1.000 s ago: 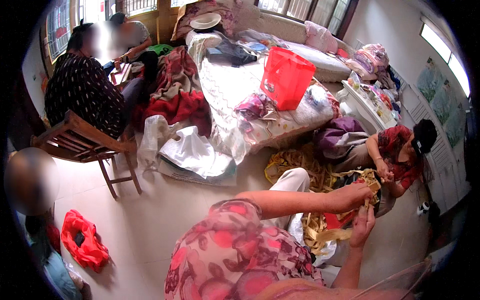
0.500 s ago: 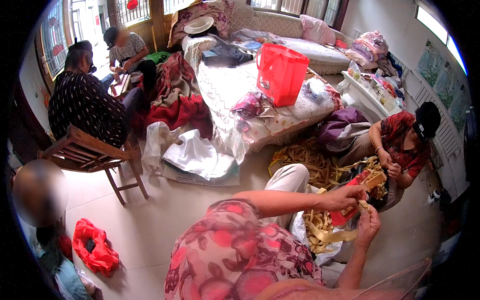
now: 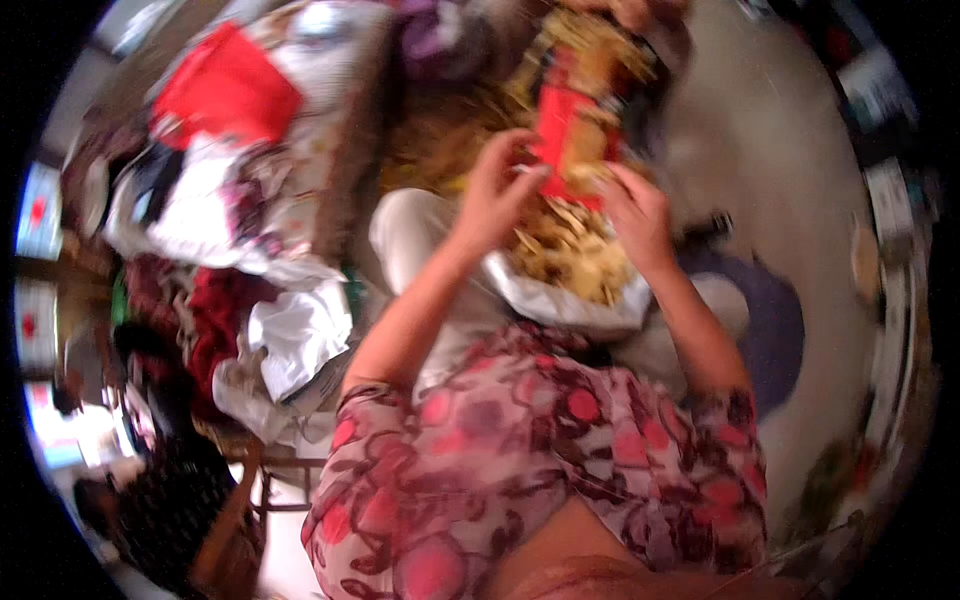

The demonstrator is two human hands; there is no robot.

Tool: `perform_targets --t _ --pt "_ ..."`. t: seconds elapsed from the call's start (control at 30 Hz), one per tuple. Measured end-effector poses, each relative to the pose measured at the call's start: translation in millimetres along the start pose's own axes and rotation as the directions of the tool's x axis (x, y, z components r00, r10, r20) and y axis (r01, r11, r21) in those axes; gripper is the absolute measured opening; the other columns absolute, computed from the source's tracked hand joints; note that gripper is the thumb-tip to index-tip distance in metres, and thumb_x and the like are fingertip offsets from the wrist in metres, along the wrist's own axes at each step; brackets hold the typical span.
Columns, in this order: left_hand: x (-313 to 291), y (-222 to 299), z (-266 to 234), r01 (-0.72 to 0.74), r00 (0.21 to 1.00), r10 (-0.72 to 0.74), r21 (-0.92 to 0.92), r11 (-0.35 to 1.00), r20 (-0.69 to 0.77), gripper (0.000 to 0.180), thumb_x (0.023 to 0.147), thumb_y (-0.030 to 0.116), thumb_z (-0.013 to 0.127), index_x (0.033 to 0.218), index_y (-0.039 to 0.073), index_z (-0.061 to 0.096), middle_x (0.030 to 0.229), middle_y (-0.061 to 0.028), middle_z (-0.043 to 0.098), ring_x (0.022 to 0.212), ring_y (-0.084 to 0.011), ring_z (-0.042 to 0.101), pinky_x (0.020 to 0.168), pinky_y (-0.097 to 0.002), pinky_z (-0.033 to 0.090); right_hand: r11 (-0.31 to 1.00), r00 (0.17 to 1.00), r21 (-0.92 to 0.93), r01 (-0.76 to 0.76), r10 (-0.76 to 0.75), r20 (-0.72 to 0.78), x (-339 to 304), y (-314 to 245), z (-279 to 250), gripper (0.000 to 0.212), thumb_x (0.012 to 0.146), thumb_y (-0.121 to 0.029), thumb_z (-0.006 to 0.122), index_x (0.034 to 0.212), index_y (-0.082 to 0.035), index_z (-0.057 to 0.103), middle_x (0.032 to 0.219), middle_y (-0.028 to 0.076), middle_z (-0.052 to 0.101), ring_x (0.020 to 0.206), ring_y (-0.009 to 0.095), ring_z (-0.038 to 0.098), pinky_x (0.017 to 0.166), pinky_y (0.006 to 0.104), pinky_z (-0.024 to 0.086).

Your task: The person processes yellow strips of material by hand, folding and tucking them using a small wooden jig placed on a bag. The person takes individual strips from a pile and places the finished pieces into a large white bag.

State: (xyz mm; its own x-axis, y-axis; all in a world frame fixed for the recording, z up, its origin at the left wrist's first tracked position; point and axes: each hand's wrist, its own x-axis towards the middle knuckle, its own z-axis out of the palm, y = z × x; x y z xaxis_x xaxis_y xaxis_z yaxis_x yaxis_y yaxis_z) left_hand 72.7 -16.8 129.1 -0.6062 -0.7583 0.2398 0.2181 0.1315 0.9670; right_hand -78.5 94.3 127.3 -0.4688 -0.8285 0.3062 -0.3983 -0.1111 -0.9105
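Observation:
My left hand is over the near end of a red board, thumb and fingers apart, with nothing plainly held in it. My right hand is just to the right, its fingertips closed at the end of a tan strip; blur softens the exact grip. Below both hands a white bag sits between my knees, filled with loose tan strips. More tan pieces are heaped at the board's far end.
Loose tan strips spread on the floor to the left. Beyond them stands a bed with a red bag. A white cloth lies at its foot. At the top, a co-worker's hands show partly. Someone in dark clothing sits lower left.
My view has swung right and downward, so the room appears turned. My hands, earlier together on a tan strip, are now apart, and the left one has come off it.

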Motion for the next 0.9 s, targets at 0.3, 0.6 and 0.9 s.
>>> perform_targets --t 0.3,0.6,0.9 --pt "13.4 -51.6 6.0 0.106 0.960 -0.117 0.055 0.993 0.254 0.019 0.085 -0.001 0.052 0.104 0.000 0.054 0.096 -0.0030 0.059 0.087 -0.0106 0.056 0.079 -0.0231 0.045 0.677 0.869 0.545 -0.494 0.385 0.310 -6.6 39.1 7.0 0.024 0.087 -0.016 0.056 0.107 -0.002 0.054 0.060 -0.006 0.042 0.049 0.002 0.036 0.043 0.0168 0.030" --pt "32.8 -50.2 15.5 -0.099 0.869 -0.171 0.500 0.860 0.465 0.024 0.082 0.006 0.057 0.105 0.001 0.053 0.087 -0.0146 0.062 0.079 -0.0193 0.060 0.072 -0.0297 0.047 0.939 0.962 0.212 -0.272 0.273 0.024 -4.7 59.6 15.8 0.020 0.084 -0.019 0.060 0.093 -0.001 0.063 0.065 -0.003 0.055 0.050 0.001 0.041 0.044 0.0160 0.033" --pt "40.6 -77.7 15.3 -0.201 0.873 -0.053 0.457 0.867 0.485 0.021 0.085 0.004 0.049 0.106 0.000 0.054 0.089 -0.0128 0.062 0.081 -0.0207 0.060 0.074 -0.0304 0.047 0.688 0.848 0.521 -0.506 0.507 0.154 -2.3 75.2 12.0 0.018 0.086 -0.016 0.057 0.098 -0.002 0.059 0.061 -0.006 0.047 0.048 0.002 0.037 0.042 0.0168 0.031"
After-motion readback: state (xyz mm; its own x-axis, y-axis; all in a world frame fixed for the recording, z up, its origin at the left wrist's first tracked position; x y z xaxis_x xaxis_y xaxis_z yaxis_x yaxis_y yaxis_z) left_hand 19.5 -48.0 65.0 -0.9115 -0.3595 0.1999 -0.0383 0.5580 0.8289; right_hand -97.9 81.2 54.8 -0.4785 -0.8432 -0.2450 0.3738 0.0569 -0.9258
